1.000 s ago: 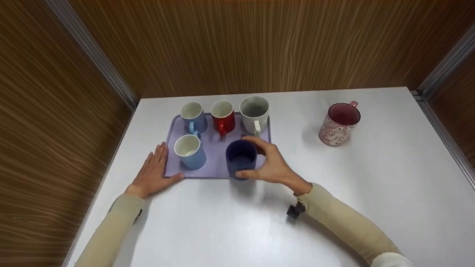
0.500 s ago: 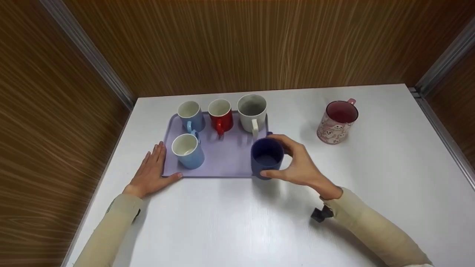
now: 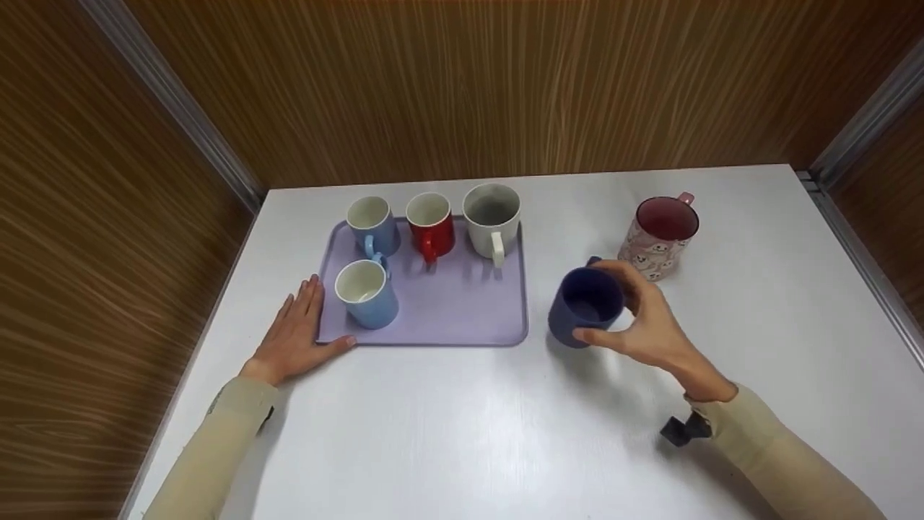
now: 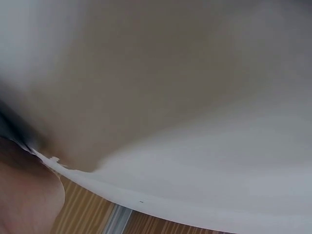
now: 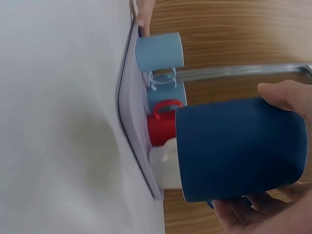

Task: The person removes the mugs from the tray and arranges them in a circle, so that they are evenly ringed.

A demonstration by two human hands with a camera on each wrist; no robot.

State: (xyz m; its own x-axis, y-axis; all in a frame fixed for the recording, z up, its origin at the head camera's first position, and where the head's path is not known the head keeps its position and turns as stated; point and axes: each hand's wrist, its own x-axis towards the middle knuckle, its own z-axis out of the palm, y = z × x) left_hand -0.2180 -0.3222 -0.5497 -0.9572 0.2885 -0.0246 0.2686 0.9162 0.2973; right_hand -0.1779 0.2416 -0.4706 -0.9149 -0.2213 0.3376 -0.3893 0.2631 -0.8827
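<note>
My right hand point(image 3: 646, 325) grips a dark blue mug point(image 3: 586, 307) around its upper body, thumb on the near side and fingers on the far side by the handle. In the right wrist view the dark blue mug point(image 5: 239, 148) is off the table, to the right of the tray. My left hand point(image 3: 289, 339) lies flat with fingers straight, its thumb over the near left corner of the lilac tray point(image 3: 455, 310). On the tray stand two light blue mugs point(image 3: 372, 300), a red mug point(image 3: 432, 227) and a white mug point(image 3: 492, 220).
A pink patterned mug point(image 3: 658, 238) with a dark red inside stands on the white table point(image 3: 433, 433), just behind my right hand. A wood-grain panel point(image 3: 462, 87) rises along the table's back edge, with more panels at both sides.
My right hand has carried the dark blue mug rightward, from over the tray's near right part to beyond its right edge. My left hand and the other mugs stay in place.
</note>
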